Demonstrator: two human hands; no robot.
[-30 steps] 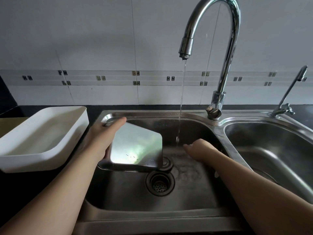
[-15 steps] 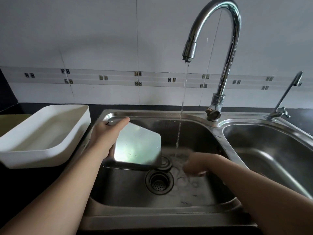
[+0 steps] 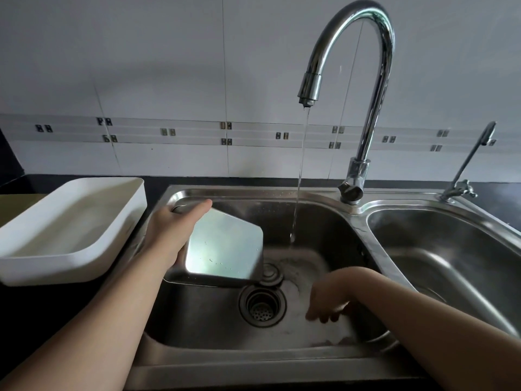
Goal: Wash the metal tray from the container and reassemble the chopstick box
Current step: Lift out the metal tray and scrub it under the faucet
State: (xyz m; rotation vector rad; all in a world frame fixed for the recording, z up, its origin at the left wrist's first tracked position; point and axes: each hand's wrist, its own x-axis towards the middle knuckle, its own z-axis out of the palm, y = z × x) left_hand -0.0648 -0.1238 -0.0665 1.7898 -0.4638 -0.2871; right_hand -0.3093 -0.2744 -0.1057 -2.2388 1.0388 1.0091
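A shiny metal tray [image 3: 225, 246] is tilted over the left sink basin [image 3: 324, 221], its flat underside facing me. My left hand [image 3: 172, 230] grips its left edge, thumb along the top. My right hand [image 3: 328, 297] hangs low over the basin floor to the right of the drain [image 3: 262, 306], fingers loosely pointing down and holding nothing. A thin stream of water [image 3: 298, 179] runs from the curved faucet [image 3: 358, 88] and lands just right of the tray. The white container [image 3: 70, 227] sits on the counter at the left.
A drain plug [image 3: 271, 273] lies just behind the strainer. A second basin [image 3: 451, 258] lies to the right, with a small tap [image 3: 465, 170] behind it. A yellowish object [image 3: 17, 204] shows behind the white container. The tiled wall rises behind the dark counter.
My right hand has dropped from under the water stream down toward the basin floor and nearer to me. The tray and my left hand have stayed almost in place.
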